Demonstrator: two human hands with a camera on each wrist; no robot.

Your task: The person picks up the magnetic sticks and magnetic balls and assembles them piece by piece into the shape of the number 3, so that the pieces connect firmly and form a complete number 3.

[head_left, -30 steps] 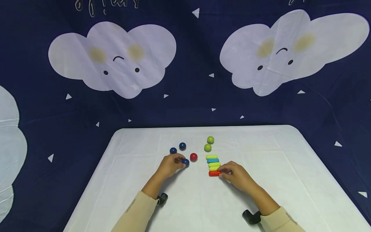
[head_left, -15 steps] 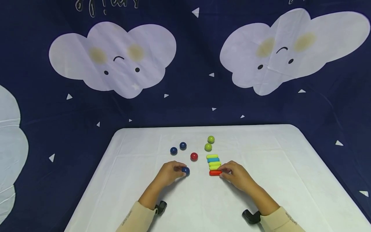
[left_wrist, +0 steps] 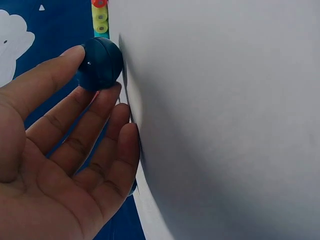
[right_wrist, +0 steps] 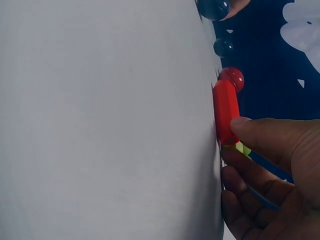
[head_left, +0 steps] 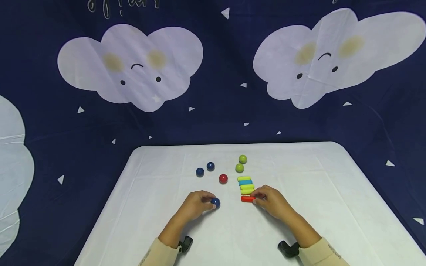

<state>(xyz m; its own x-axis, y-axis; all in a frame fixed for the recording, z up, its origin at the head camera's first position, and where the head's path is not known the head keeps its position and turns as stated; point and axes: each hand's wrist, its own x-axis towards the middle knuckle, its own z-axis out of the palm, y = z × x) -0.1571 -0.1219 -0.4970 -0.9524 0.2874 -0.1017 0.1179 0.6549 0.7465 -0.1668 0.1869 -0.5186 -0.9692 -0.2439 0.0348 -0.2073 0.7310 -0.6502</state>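
Note:
My left hand (head_left: pixel 195 207) pinches a glossy blue ball (head_left: pixel 215 203) between thumb and fingertips, close over the white table. In the left wrist view the blue ball (left_wrist: pixel 102 62) shows a seam line, and the other fingers are loosely bent below it. Thumb and index finger of my right hand (head_left: pixel 271 202) hold the end of a short red stick (head_left: pixel 247 199). Seen from the right wrist, the red stick (right_wrist: pixel 226 112) is faceted with a hole in its end. Behind it lie yellow sticks (head_left: pixel 247 187) and a blue stick (head_left: pixel 245 182), in a row.
A red ball (head_left: pixel 223 178) sits between the hands, farther back. Two more blue balls (head_left: pixel 200 172) lie at the back left, and two green balls (head_left: pixel 239 168) stand behind the stick row. A dark cloud-print cloth (head_left: pixel 219 122) hangs beyond the white table (head_left: pixel 159 166).
My left hand has drawn the blue ball toward the table's front, away from the red ball. The red stick has shifted slightly off the nearest yellow one; my right hand stays nearly in place.

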